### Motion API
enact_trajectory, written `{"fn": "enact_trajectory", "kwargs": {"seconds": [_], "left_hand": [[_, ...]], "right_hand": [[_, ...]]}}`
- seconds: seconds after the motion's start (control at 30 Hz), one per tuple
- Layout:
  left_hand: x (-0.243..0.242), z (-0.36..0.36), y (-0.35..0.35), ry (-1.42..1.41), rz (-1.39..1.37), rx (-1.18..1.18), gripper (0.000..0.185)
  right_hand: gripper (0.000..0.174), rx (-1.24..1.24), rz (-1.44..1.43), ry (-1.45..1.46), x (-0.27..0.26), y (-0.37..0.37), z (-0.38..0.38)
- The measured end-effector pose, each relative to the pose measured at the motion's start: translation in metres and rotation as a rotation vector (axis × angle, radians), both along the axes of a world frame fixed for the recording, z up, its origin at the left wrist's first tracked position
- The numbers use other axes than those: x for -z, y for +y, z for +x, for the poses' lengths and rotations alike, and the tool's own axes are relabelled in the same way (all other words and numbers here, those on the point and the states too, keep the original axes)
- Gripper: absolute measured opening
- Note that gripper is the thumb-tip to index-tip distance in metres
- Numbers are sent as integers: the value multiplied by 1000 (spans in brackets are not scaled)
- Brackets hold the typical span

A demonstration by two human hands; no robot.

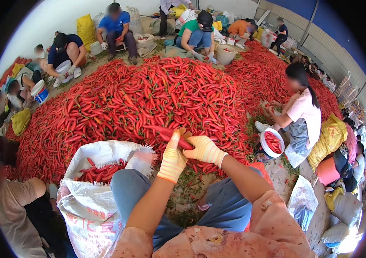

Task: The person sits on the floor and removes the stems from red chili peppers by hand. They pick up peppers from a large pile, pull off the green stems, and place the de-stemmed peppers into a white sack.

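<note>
My left hand (174, 158), in a striped knit glove, is closed around red chili peppers (163, 130) whose tips point up and left. My right hand (207, 150), gloved alike, meets it with thumb and fingertips at the lower end of a pepper; whether a stem is pinched there cannot be told. Both hands are above my knees, at the near edge of a large heap of red chili peppers (157, 93). Left of my knee stands an open white woven sack (89, 206) with its rim rolled down and red peppers (102, 172) inside.
Green stems litter the floor (186, 190) between my feet. To the right a person in a pink top (304, 109) sits beside a white bucket of peppers (271, 143). Several people sit around the heap, with a beige bucket (225, 54) and yellow sacks (328, 138). Another person is close at lower left.
</note>
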State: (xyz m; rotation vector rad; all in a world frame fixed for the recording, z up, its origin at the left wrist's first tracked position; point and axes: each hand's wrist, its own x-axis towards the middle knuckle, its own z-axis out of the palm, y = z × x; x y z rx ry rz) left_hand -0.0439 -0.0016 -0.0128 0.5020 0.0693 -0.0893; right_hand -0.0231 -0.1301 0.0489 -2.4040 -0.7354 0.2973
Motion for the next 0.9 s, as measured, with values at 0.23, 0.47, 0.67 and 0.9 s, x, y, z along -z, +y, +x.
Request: {"fn": "enact_trajectory", "kwargs": {"seconds": [0.23, 0.47, 0.67, 0.9], "left_hand": [[-23, -6, 49, 162, 73, -54, 38], [-23, -23, 59, -95, 573, 215, 47], [-32, -34, 39, -292, 889, 487, 76], [1, -23, 51, -363, 340, 769, 102]], "right_hand": [[29, 99, 211, 433, 10, -9, 19], [36, 300, 506, 680, 10, -25, 26], [39, 284, 532, 517, 37, -35, 28], [28, 133, 401, 489, 13, -40, 19]]}}
